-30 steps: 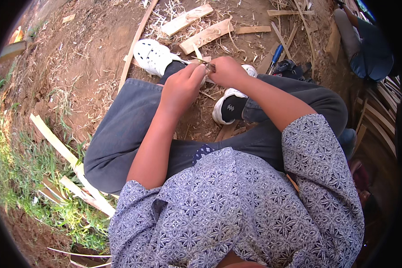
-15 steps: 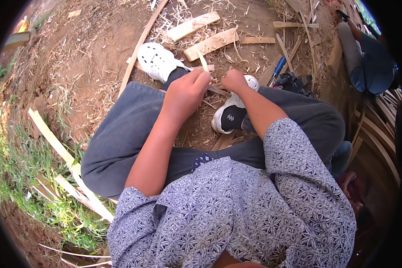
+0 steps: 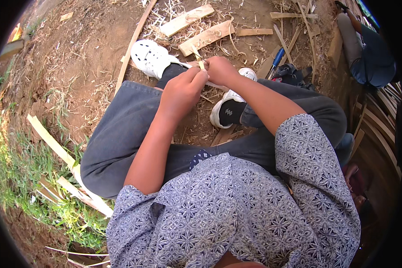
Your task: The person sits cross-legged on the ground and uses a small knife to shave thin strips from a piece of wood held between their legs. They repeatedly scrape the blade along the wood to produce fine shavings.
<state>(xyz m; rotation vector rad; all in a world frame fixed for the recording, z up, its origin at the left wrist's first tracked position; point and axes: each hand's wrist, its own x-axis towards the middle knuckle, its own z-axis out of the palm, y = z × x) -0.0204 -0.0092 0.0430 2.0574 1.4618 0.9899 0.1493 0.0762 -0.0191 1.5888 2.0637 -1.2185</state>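
Note:
My left hand (image 3: 182,93) is closed on a short, narrow strip of pale wood (image 3: 200,64) that sticks up past the fingertips. My right hand (image 3: 220,71) meets it from the right, its fingers curled around a knife (image 3: 203,60). Only a thin dark line of the blade shows, lying against the strip; the handle is hidden in the fist. Both hands are above the ground between my bent legs, close to my white clogs (image 3: 150,57).
Flat wood pieces (image 3: 207,38) and curled shavings lie on the dirt ahead. A blue-handled tool (image 3: 278,57) rests by a dark bundle (image 3: 291,74) at right. Long pale slats (image 3: 53,139) lie on grass at left. Another person (image 3: 373,62) sits at far right.
My right hand has moved left and slightly up, from apart to right beside the left hand, bringing the blade to the strip. The left hand has shifted slightly left.

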